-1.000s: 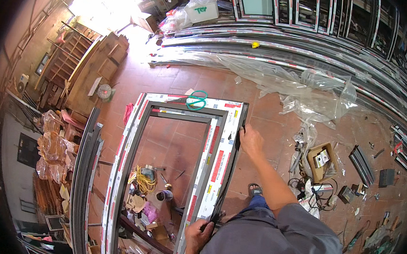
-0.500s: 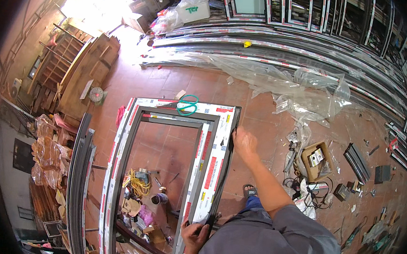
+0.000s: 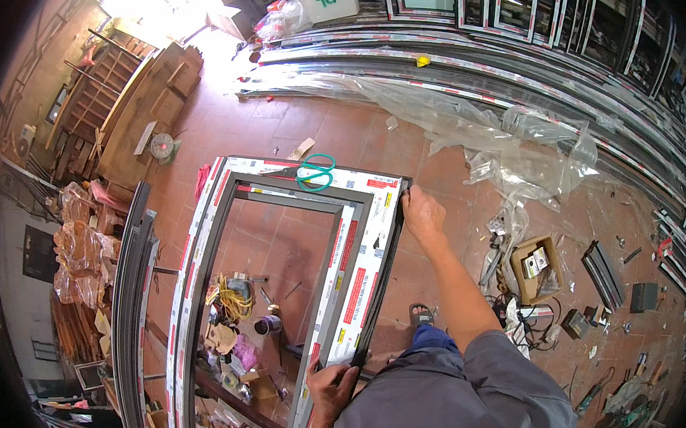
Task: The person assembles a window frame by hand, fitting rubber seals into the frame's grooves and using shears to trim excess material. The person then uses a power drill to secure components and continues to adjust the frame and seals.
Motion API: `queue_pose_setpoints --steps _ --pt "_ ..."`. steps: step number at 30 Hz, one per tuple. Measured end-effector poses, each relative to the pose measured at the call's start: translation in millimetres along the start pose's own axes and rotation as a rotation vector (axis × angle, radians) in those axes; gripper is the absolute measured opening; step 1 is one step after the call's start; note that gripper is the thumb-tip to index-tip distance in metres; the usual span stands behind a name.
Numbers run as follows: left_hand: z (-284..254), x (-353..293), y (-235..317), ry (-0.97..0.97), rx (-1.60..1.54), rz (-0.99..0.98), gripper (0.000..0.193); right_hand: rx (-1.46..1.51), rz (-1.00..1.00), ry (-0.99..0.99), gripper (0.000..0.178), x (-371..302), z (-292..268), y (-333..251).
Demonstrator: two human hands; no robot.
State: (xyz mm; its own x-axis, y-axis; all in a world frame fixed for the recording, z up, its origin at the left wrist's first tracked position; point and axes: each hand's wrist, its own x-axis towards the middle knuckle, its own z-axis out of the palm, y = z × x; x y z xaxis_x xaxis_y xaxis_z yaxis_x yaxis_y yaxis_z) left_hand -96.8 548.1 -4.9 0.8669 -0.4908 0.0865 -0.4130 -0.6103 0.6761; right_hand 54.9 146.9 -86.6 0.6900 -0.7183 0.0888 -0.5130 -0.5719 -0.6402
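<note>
On the floor to our right we see an open cardboard box (image 3: 558, 286) holding small white boxes (image 3: 536, 262); a white bin (image 3: 335, 8) at the far side has clear plastic against it, and through the frame shows a dark can (image 3: 268, 325) whose contents we cannot make out. Crumpled plastic sheeting (image 3: 514, 150) lies beside long profiles (image 3: 449, 65), and yellow cord (image 3: 233, 302) is heaped below. The film-covered frame (image 3: 357, 290) lies before us, green-handled scissors (image 3: 315, 172) across its far end. Our right hand (image 3: 423, 212) curls at its outer edge near the far right corner; our left hand (image 3: 332, 387), half open, touches the same side nearer us. Fingertips are partly hidden, so we cannot tell whether either of our hands grips.
</note>
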Motion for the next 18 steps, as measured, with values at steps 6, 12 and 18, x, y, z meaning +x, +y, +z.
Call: queue_pose_setpoints --steps 6,12,18 --pt "-1.2 1.5 5.3 -0.002 0.003 0.004 0.016 0.358 0.174 0.025 0.039 11.5 30.0 24.5" --pt "-0.9 -0.8 10.5 -0.043 0.095 0.005 0.013 0.708 0.195 0.041 0.041 32.7 45.9 36.0" --pt "2.9 -2.1 13.2 -0.020 0.161 0.015 0.011 0.895 0.350 -0.087 0.043 -24.9 35.7 11.7"
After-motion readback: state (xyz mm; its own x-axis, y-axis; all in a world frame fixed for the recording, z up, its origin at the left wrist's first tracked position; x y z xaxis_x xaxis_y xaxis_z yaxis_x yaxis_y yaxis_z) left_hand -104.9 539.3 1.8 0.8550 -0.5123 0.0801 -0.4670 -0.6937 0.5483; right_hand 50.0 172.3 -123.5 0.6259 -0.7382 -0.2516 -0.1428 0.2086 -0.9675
